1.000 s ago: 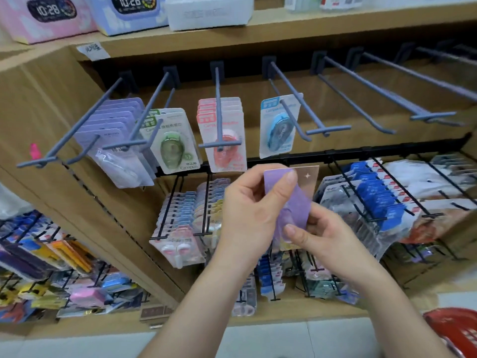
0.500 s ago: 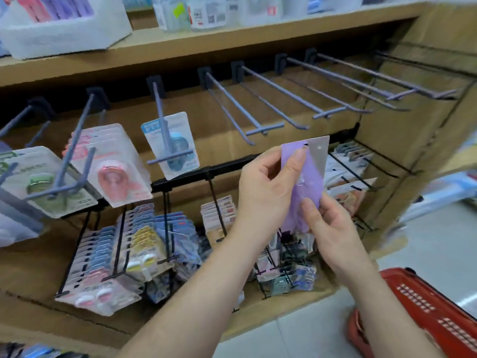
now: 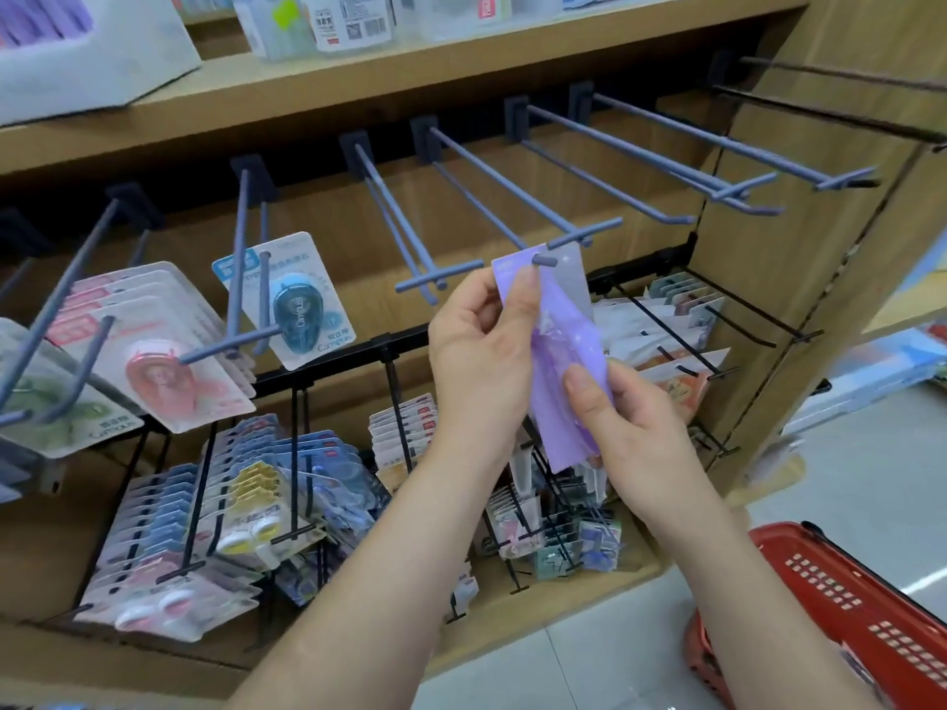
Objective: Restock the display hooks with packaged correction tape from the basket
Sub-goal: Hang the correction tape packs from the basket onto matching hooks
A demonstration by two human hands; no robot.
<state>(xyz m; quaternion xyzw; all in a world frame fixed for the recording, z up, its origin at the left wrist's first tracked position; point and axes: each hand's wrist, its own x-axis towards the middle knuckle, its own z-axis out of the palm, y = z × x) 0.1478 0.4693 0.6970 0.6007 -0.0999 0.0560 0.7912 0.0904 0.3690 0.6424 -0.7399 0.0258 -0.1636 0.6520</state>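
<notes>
At the centre of the frame, a shop worker holds a purple correction tape pack [image 3: 566, 330] up to an empty blue-grey display hook [image 3: 512, 189]. The left hand [image 3: 481, 351] pinches the card's upper left corner between thumb and forefinger. The right hand [image 3: 615, 417] grips the lower half, thumb pressed on the front. The blunt tip of the hook shows against the top edge of the card; whether it has gone through the hanging hole cannot be told from here.

Left of centre, a single blue tape pack [image 3: 292, 304] hangs from the neighbouring hook. Further left are a stack of pink packs [image 3: 169, 361] and, at the frame's left edge, green packs [image 3: 66, 417]. The hooks toward the upper right are bare.

Below the hands, a black wire rack [image 3: 389, 351] carries rows of smaller carded goods. A red plastic basket [image 3: 830, 586] sits on the pale floor in the lower right corner, beside the worker's right forearm. A wooden shelf [image 3: 410, 69] of boxed stock runs across the top of the frame.
</notes>
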